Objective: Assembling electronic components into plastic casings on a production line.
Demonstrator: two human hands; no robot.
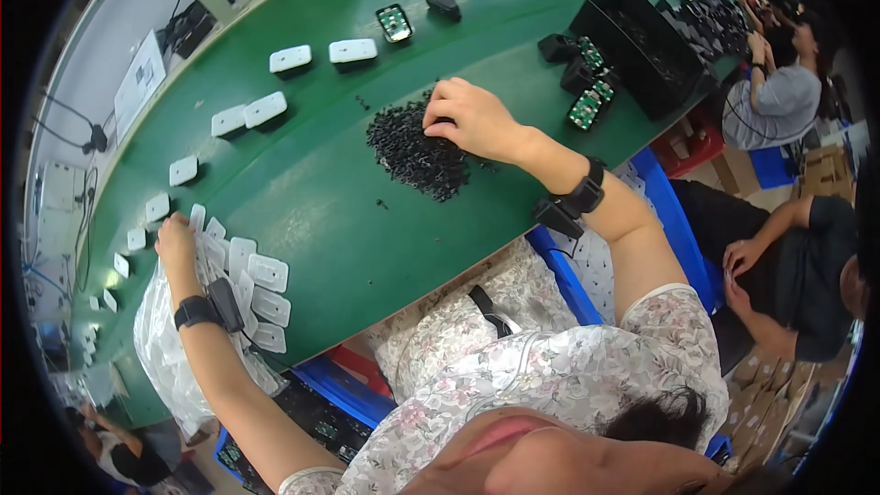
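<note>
My right hand (472, 121) dips into the upper right side of a heap of small black parts (417, 156) on the green table. Its thumb and fingers are pinched together, and what lies between them is hidden. Far to the left, my left hand (176, 240) has its fingers bent together beside a clear plastic bag (160, 325). Whether it grips anything cannot be made out. Translucent white plastic covers (269, 271) spill out of the bag next to that hand. A small white case (158, 208) stands just beyond its fingertips.
White cases (353, 51) stand in a curved row along the green table (321, 220). An open black-framed circuit board (394, 24) sits near a black case (443, 3). At right are a black bin (632, 50) and more boards (590, 104). Co-workers (779, 266) sit at right.
</note>
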